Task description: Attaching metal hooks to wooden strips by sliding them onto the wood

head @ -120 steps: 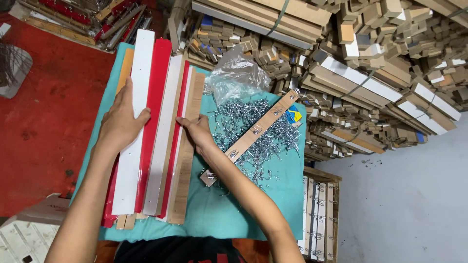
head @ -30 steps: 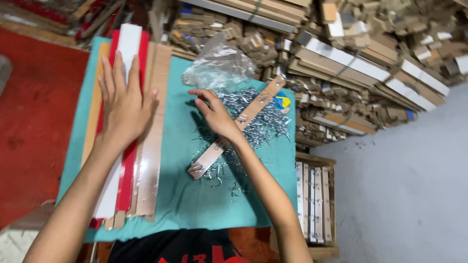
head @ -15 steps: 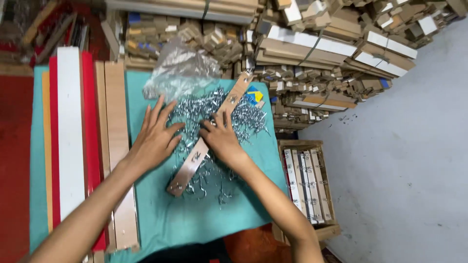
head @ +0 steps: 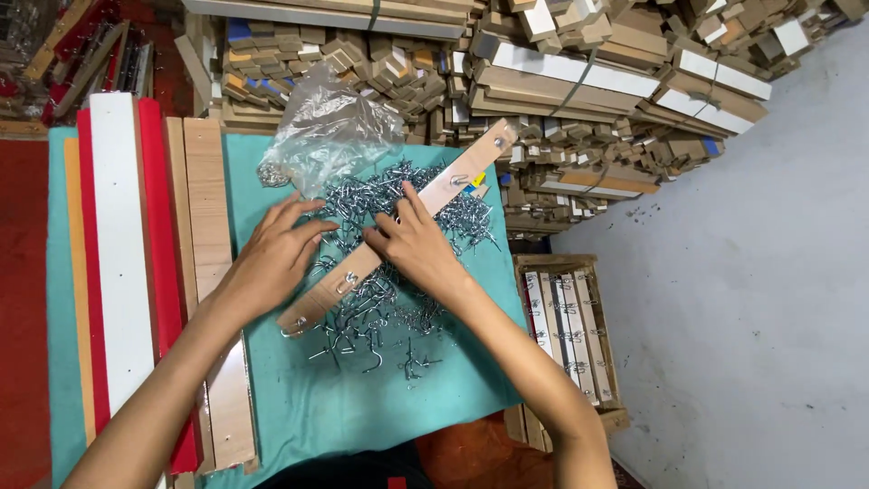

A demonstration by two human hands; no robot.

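Teal cloth (head: 380, 407) covers my bench. One wooden strip (head: 398, 226) lies slantwise on a heap of hooks (head: 362, 317). My left hand (head: 272, 258) rests flat beside it; my right hand (head: 416, 249) pinches its edge. One crate (head: 611, 412) holds four strips.

Both hands on a wooden strip (head: 398, 231) lying diagonally across a pile of metal hooks (head: 380, 272) on the teal-covered surface (head: 362, 407). Left hand (head: 272, 258) flat, right hand (head: 416, 244) pressing its middle. Plastic bag (head: 330, 131) behind.

Shiny metal hooks (head: 380, 308), wooden strip (head: 398, 231)
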